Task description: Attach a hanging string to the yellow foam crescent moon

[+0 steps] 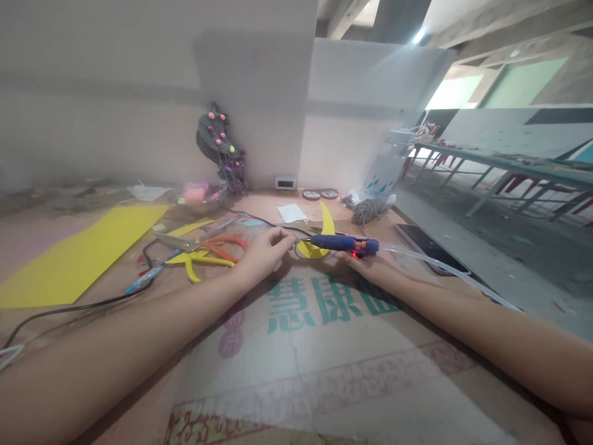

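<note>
My right hand (365, 262) is closed around a blue glue gun (343, 243) with a red light on its body, its nozzle pointing left at a yellow crescent-shaped cutout (319, 238) on the table. A clear glue stick (440, 269) trails from the back of the gun toward the right. My left hand (264, 250) rests beside the cutout with its fingers pinched at the cutout's left edge; what they grip is too small to make out.
Orange-handled scissors (208, 246) and yellow scraps lie left of my left hand. A large yellow sheet (78, 253), a black cable (69, 308), a phone (428, 247), a twine bundle (368, 211), and a dark ornament with coloured beads (220, 145) surround the printed cardboard (315, 346).
</note>
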`<state>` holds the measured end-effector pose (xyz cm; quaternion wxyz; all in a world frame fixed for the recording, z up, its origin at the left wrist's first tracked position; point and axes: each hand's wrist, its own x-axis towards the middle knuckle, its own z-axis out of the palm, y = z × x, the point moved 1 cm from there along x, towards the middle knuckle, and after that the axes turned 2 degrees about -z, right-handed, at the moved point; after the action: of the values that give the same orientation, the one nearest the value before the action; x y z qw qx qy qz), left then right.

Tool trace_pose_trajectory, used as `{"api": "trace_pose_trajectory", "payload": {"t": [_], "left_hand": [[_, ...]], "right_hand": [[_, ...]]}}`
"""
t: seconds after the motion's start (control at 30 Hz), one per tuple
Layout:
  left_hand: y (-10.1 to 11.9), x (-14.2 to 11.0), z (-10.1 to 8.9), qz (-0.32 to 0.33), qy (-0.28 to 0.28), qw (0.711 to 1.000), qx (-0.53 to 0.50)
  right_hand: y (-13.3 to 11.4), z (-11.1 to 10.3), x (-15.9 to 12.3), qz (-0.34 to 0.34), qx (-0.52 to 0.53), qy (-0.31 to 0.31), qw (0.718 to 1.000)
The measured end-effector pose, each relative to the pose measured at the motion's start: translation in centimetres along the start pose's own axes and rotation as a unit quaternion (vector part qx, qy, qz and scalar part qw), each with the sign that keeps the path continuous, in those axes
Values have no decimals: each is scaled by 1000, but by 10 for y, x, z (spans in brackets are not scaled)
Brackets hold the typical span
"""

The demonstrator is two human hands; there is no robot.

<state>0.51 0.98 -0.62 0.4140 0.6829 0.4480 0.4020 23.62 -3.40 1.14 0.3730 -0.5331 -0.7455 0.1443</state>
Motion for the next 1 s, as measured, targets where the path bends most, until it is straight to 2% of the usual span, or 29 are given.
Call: {"api": "trace_pose_trajectory", "payload": {"t": [0.27,0.5,0.8,1.0], "left_hand": [[-3,2,0,-4,15,1000,-5],[-2,1,0,0,10,1000,-10],[-3,1,0,-1,5,1000,-10],[-3,1,0,-3,8,1000,-17]], "right_hand": [[11,3,2,-7,52,8,999],[7,2,1,4,67,-18,998],[4,1,0,13,39,-33,999],[5,0,0,25,8,-11,1000]]}}
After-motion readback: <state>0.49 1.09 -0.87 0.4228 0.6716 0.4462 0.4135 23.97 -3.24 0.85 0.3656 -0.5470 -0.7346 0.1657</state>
